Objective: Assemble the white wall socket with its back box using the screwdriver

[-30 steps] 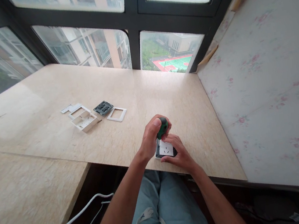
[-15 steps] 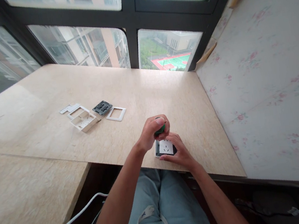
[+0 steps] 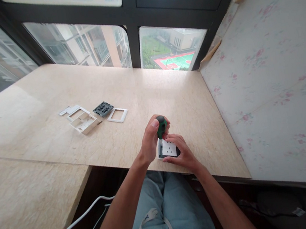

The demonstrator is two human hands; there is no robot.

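My left hand [image 3: 150, 135] is closed around the green and black handle of a screwdriver [image 3: 161, 126]. The tool stands nearly upright, its metal shaft reaching down to the left side of a wall socket [image 3: 169, 149]. This socket has a white face with slots and a dark surround, and it lies at the front edge of the counter. Thumb and fingers of my right hand [image 3: 182, 152] grip the socket from the right, covering its right side and part of its top. The screwdriver's tip is too small to make out.
Left on the stone counter [image 3: 149, 88] lie a white back box [image 3: 85, 124], a dark socket module [image 3: 103, 109], a white square frame [image 3: 118, 115] and further white cover pieces [image 3: 69, 110]. A papered wall [image 3: 265, 83] borders the right. White cables [image 3: 79, 217] hang at lower left.
My left hand has shifted its hold on the screwdriver, its fingers loosened so more of the handle and the shaft show. My right hand stays on the socket. The view has tilted slightly.
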